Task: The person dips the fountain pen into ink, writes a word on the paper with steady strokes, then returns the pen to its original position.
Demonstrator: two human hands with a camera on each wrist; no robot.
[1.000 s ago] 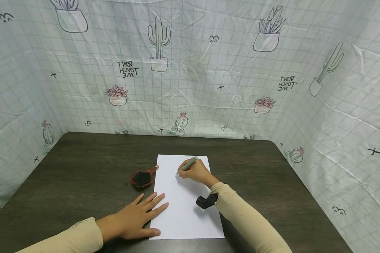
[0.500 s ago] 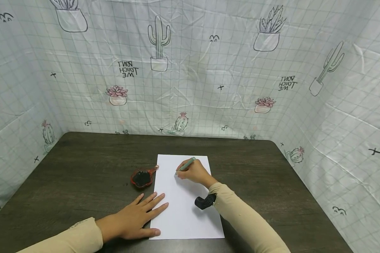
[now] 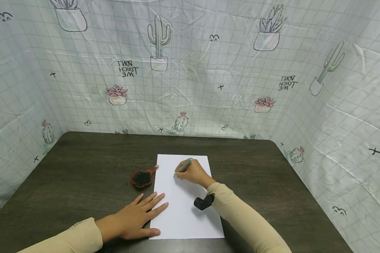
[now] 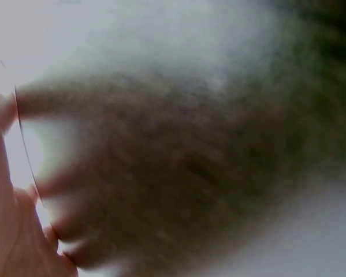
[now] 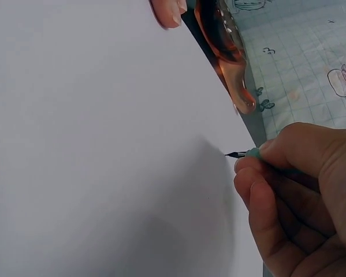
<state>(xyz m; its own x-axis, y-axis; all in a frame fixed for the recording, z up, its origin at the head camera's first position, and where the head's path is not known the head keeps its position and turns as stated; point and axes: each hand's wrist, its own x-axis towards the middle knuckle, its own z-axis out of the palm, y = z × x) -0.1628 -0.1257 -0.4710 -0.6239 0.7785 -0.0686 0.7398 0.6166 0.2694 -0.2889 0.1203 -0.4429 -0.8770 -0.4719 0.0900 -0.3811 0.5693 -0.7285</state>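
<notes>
Green pen (image 3: 185,165) slants tip-down; white paper (image 3: 180,219) lies flat beneath.

a cactus-printed cloth (image 3: 196,77) hangs behind the dark table (image 3: 92,168), where a red-rimmed, handled object (image 3: 142,178) lies.

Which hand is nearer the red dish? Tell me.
Left hand: it lies just on the person's side of the dish. The right hand, pinching the pen, is farther off to its right.
</notes>
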